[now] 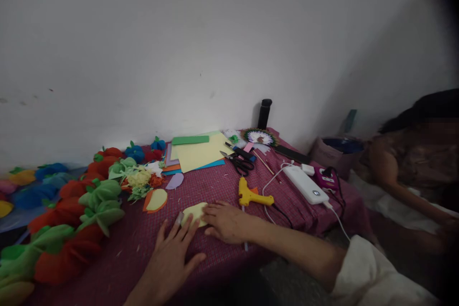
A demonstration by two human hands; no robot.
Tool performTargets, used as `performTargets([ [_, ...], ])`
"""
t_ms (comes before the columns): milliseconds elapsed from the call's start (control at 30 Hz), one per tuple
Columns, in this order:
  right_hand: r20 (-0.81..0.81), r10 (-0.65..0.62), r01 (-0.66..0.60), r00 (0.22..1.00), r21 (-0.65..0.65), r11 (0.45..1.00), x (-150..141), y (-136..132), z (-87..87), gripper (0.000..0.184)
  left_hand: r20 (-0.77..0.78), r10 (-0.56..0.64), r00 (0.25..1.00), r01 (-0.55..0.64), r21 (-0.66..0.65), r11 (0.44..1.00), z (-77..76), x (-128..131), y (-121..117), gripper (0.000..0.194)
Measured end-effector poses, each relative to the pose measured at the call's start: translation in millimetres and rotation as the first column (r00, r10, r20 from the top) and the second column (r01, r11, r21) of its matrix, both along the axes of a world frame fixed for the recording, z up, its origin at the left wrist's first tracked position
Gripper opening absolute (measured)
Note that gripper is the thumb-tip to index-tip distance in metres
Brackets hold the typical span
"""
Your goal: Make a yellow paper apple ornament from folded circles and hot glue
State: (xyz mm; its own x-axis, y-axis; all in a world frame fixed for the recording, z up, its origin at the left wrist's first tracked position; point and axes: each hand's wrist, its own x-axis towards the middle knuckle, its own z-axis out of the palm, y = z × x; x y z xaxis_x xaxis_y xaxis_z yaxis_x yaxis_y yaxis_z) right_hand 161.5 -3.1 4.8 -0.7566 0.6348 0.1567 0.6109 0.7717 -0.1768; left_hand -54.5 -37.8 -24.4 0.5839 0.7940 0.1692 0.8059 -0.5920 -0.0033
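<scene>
Yellow paper (192,211) x1, prob. oval, under L hand (174,256) & R hand (229,222), grips apart; glue-gun (251,195) x1 nr.

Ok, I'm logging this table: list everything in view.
Ribbed round ornaments: many, multicoloured, left
Shredded paper heap: one, multicoloured, left
Curved paper cutouts: several, lilac, cream, orange, centre
Flat paper sheets: several, multicoloured, back
Metal scissors: one, black-handled, near sheets
Slim cutter: one, blue, near scissors
Glue gun: one, yellow, centre
Rectangular power bank: one, white, right
Socket box: one, purple, right
Thin cables: several, white, black, right
Cylindrical bottle: one, black, back
Layered rosette: one, mostly white, back
Flat bar: one, black, back
Checked cloth: one, maroon, beneath
Wall: one, grey, behind
Person: one, brownish top, right
Left hand: one, bare, on cutout
Right hand: one, bare, on cutout
</scene>
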Motion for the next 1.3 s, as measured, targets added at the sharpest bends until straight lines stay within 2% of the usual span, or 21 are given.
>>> performTargets([
  [133,-0.016,-0.024,0.025,1.000,0.029,0.999,-1.6,0.0,-3.3,0.041,-0.006,0.017,1.000,-0.017,-0.013,1.000,12.6,4.1,-2.1,0.056],
  [267,0.000,-0.014,0.014,1.000,0.048,0.999,-3.9,0.9,-11.6,0.046,0.050,0.053,0.997,-0.054,0.016,0.998,21.7,16.8,3.9,0.036],
  [367,0.007,-0.029,0.028,1.000,0.050,0.998,-4.6,2.8,-15.5,0.047,0.101,0.108,0.989,-0.110,0.019,0.994,16.3,27.4,13.5,0.032],
  [467,-0.008,-0.023,0.023,1.000,0.053,0.998,-4.4,3.0,-15.7,0.048,0.123,0.166,0.978,-0.173,0.046,0.984,3.9,32.3,20.9,0.036],
  [533,-0.029,-0.016,0.017,0.999,0.050,0.999,-3.6,1.7,-15.2,0.050,0.105,0.197,0.975,-0.204,0.064,0.977,-4.2,31.6,23.3,0.040],
  [667,-0.074,-0.023,0.025,0.997,0.026,0.999,-1.4,-0.9,-18.7,0.058,0.003,0.191,0.981,-0.191,0.052,0.980,-13.6,25.5,24.6,0.043],
  [867,-0.152,-0.032,0.033,0.988,0.003,0.999,-2.4,0.5,-31.1,0.067,-0.096,0.194,0.976,-0.190,0.051,0.981,-12.1,23.4,23.6,0.044],
  [1000,-0.216,-0.083,0.085,0.973,-0.002,0.996,-4.0,0.9,-34.8,0.068,-0.141,0.198,0.970,-0.198,0.012,0.980,-9.7,24.6,25.3,0.045],
  [1133,-0.247,-0.084,0.074,0.965,-0.051,0.996,-1.0,-2.1,-30.6,0.073,-0.151,0.217,0.964,-0.223,-0.022,0.975,-11.0,23.0,27.4,0.045],
  [1300,-0.210,-0.073,0.050,0.975,-0.112,0.992,6.2,-6.4,-17.0,0.082,-0.151,0.224,0.963,-0.229,-0.018,0.973,-7.5,25.5,24.5,0.046],
])
